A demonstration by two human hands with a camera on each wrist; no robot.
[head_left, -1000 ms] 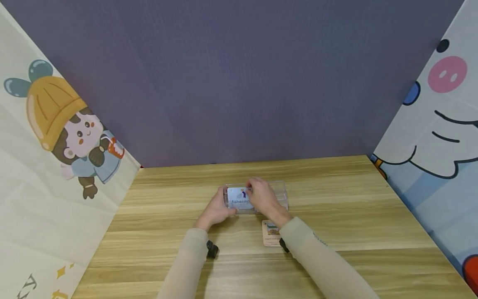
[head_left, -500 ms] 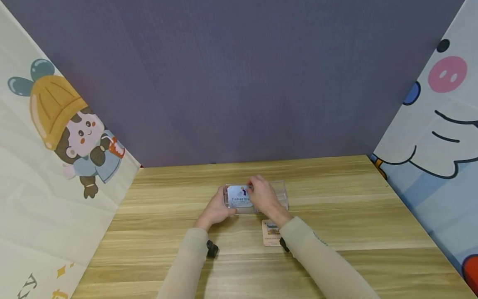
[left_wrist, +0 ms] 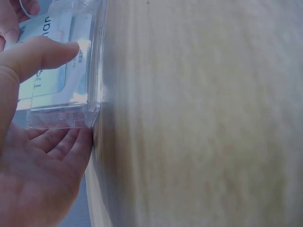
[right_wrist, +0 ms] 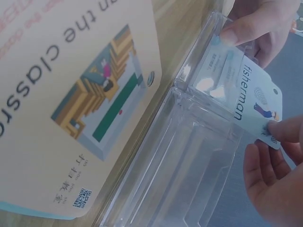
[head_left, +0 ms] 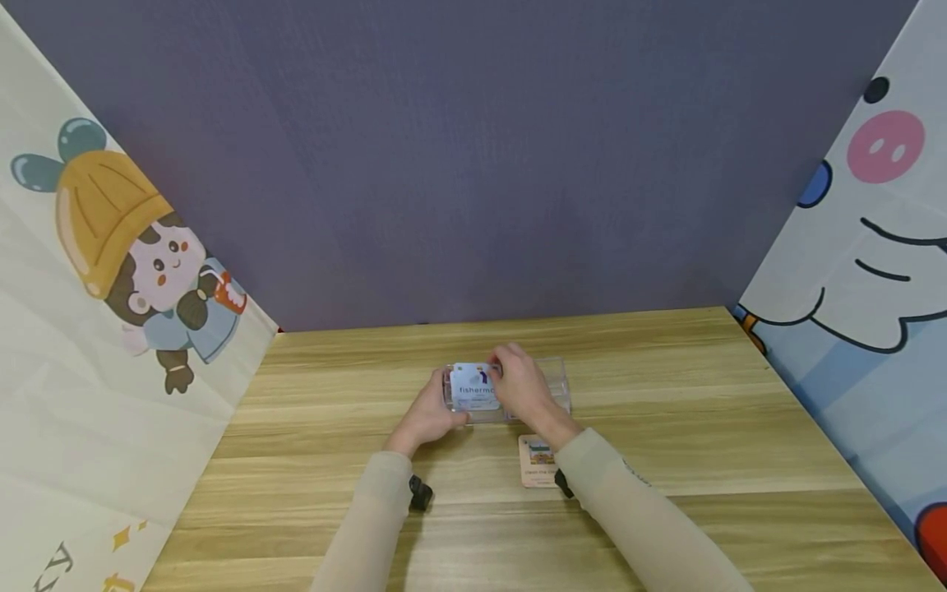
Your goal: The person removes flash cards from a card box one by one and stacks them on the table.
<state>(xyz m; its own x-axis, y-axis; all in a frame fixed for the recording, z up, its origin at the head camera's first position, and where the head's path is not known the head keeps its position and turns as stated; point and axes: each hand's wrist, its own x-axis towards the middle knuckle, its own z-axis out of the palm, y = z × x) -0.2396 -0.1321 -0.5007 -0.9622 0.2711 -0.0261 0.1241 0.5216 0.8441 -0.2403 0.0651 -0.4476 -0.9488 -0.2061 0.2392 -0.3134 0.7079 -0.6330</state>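
A clear plastic box (head_left: pixel 553 376) with two compartments lies on the wooden table. My left hand (head_left: pixel 429 417) grips its left end, thumb (left_wrist: pixel 52 53) over the front wall and fingers around the end. In the left compartment stands a pale blue card (head_left: pixel 470 390) printed "fisherman", tilted and partly above the rim, with a hole in one corner. My right hand (right_wrist: pixel 279 179) pinches this card's upper right corner between thumb and fingers. Other card edges show close against it. The right compartment (right_wrist: pixel 189 146) holds nothing.
A cream card (head_left: pixel 535 462) with a classroom picture lies on the table by my right wrist, a blue-green edge showing beneath it. A dark panel (head_left: pixel 473 164) rises behind the table. Printed cartoon sheets (head_left: pixel 170 271) stand at both sides.
My right hand has moved slightly up and away, and the fisherman card has risen a little out of the box with it. My left hand has kept its place on the box.
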